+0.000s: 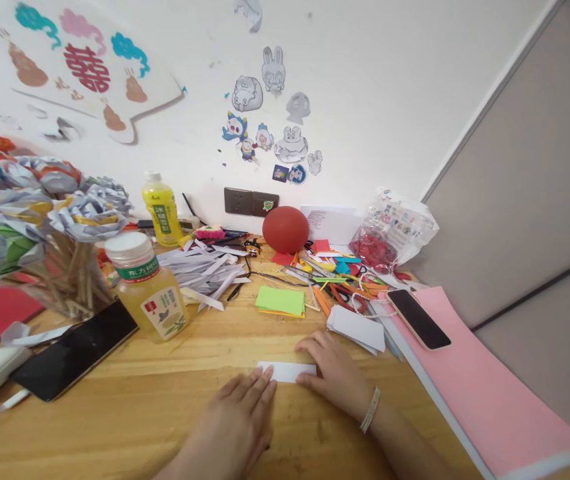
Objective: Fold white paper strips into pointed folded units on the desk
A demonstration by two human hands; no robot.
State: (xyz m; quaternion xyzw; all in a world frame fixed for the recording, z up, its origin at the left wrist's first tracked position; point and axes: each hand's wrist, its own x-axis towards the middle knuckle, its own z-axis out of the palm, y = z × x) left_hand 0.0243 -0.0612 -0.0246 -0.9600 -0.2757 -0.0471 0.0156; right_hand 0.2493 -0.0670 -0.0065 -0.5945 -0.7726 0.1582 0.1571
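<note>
A small white strip of paper lies on the wooden table in front of me. My left hand rests on its left end, the fingers stretched out and lying flat. At the right end is my right hand, wearing a bracelet; its thumb touches the strip by the lower corner, and its forefinger is spread apart above it. Beyond my right hand sits a stack of white paper pieces. Farther back lies a pad of green paper slips.
Two drink bottles, one with a white lid and one yellow, stand left. Paper flowers, a dark phone and cut strips are nearby. A red balloon is behind; another phone lies on pink paper.
</note>
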